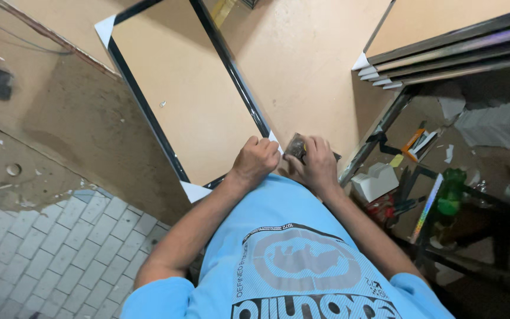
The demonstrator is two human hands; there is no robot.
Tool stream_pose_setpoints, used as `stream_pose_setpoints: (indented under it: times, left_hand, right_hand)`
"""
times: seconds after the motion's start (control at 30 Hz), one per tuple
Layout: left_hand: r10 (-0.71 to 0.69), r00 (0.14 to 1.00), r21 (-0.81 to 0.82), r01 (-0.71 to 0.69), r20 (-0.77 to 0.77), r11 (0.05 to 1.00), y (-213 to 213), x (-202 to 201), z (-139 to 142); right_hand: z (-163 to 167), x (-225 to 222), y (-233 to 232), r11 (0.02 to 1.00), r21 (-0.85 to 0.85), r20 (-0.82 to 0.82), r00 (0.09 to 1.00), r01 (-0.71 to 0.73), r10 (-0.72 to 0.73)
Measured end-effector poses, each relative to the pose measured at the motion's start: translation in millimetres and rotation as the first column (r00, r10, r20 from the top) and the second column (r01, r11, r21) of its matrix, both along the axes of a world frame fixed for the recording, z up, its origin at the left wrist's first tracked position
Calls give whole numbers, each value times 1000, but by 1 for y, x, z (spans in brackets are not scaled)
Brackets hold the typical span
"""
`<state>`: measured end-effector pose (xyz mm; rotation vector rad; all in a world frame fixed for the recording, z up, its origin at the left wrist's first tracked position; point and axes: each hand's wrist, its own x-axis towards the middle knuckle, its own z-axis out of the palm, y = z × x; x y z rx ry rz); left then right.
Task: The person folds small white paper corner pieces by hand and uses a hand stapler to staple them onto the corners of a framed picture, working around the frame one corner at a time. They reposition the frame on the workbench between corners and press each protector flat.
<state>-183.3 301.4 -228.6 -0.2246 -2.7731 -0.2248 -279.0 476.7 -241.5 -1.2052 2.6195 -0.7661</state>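
Observation:
A large black picture frame (149, 112) with a tan backing board lies face down on the work surface, white protectors on its corners. My left hand (256, 160) is closed on the frame's near right corner, fingers curled over a white corner piece (274, 140). My right hand (316, 164) sits just to the right of it, gripping a small dark tool (297, 146) with a shiny body. Which kind of tool it is I cannot tell. Both hands nearly touch at the corner.
A stack of finished frames (444, 53) with white corners lies at the upper right. Below it is a cluttered shelf with a white box (375, 182), a green bottle (451, 192), an orange cutter (413, 140) and paper scraps. Grey brick paving (48, 254) is at lower left.

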Motion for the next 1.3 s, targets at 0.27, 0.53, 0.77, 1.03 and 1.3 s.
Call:
stream_pose_setpoints:
  times: [0.27, 0.53, 0.77, 1.03, 1.3]
  left_hand:
    - [137, 991, 136, -136, 5, 981, 1, -2, -47]
    - [106, 979, 429, -173, 176, 887, -15, 13, -49]
    - [114, 981, 467, -174, 155, 867, -13, 15, -56]
    - [125, 981, 453, -180, 149, 873, -14, 13, -50]
    - [93, 961, 419, -199, 259, 886, -17, 10, -41]
  right_hand:
    - [-17, -7, 55, 944, 330, 167, 984, 5, -64]
    - [-14, -25, 22, 870, 486, 265, 963, -84, -55]
    - [-16, -16, -11, 856, 451, 272, 952, -252, 137]
    - [-24, -15, -14, 905, 371, 253, 960, -208, 117]
    - [-32, -15, -5, 951, 257, 81, 984, -174, 158]
